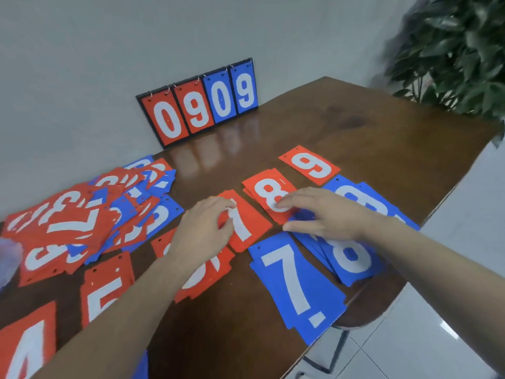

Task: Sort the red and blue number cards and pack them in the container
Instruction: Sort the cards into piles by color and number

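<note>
Nearest the lens, at the table's (pixel 355 127) near-left corner: red 4 card (pixel 24 348), cropped by the frame. Just beyond it, red 5 card (pixel 108 288). Along the left edge, unsorted heap (pixel 82 214) of red and blue cards, overlapping, no order.

Mid-table: left hand (pixel 202 231), fingers curled, thumb and fingertips pinching the near-left side of the red 7 card (pixel 246 222). Card's long axis runs away from the person, tilted left at the far end. A red card (pixel 202 277) lies under the left wrist, digit hidden.

Right hand (pixel 319 214), fingers straight and spread, pressing flat; fingertips on the red 8 pile (pixel 266 195), palm over blue cards. Nothing gripped.

Near the right edge: blue 7 pile (pixel 297 285) close to the near edge, blue 8 pile (pixel 352 258) beside it under the right forearm, more blue cards (pixel 358 195) beyond. Red 9 card (pixel 310 165) farthest out.

Back edge, against the wall: scoreboard stand (pixel 199 102) reading 0909. No container in view.

Judgement: sorting underway; left hand is nearer the 7 and already has it.
</note>
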A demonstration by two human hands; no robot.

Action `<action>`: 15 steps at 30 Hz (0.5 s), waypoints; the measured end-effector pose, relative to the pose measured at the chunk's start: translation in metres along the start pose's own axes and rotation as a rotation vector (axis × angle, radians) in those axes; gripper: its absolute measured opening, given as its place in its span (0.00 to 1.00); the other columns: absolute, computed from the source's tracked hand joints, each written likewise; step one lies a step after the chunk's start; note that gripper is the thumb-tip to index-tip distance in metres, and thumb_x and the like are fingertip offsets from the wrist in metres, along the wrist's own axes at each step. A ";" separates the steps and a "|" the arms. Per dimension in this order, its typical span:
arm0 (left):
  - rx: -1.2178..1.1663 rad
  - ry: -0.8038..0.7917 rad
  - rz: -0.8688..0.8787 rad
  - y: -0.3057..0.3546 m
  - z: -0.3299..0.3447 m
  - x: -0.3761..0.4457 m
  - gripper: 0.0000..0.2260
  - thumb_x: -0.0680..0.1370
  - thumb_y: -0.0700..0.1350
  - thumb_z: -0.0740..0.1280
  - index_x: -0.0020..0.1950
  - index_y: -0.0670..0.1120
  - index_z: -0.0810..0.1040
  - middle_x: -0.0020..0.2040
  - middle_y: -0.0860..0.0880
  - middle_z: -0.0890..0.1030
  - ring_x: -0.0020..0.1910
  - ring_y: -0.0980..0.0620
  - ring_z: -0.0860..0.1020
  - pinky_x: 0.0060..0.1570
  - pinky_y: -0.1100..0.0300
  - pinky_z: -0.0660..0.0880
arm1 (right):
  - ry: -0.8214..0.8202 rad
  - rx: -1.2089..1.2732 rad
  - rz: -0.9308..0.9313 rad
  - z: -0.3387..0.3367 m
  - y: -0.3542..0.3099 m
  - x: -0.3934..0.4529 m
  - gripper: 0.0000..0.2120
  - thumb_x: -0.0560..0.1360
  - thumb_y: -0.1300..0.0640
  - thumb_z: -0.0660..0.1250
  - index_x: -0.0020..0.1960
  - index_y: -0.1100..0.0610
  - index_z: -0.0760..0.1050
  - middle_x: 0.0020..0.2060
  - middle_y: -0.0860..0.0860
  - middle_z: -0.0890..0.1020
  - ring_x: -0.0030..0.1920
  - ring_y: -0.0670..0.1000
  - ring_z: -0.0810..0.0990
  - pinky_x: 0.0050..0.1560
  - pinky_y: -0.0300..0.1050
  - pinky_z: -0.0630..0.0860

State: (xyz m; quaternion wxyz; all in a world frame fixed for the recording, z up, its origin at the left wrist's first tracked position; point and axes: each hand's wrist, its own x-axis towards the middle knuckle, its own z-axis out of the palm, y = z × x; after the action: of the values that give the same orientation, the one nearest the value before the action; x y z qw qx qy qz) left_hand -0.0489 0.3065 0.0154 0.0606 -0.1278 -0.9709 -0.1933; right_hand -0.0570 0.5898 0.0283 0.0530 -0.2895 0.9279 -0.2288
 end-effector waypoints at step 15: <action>0.069 0.291 -0.523 -0.172 -0.080 -0.071 0.18 0.78 0.44 0.70 0.68 0.46 0.75 0.67 0.46 0.77 0.65 0.44 0.74 0.64 0.50 0.71 | -0.057 0.037 -0.320 0.064 -0.103 0.201 0.17 0.80 0.50 0.67 0.69 0.48 0.76 0.65 0.44 0.78 0.66 0.45 0.73 0.69 0.40 0.67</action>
State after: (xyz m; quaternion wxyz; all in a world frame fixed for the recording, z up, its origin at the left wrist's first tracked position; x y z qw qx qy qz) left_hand -0.0214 0.1058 0.0153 0.1513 0.1579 -0.9580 -0.1856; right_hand -0.1555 0.3762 0.0249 0.0475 -0.4388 0.8637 -0.2432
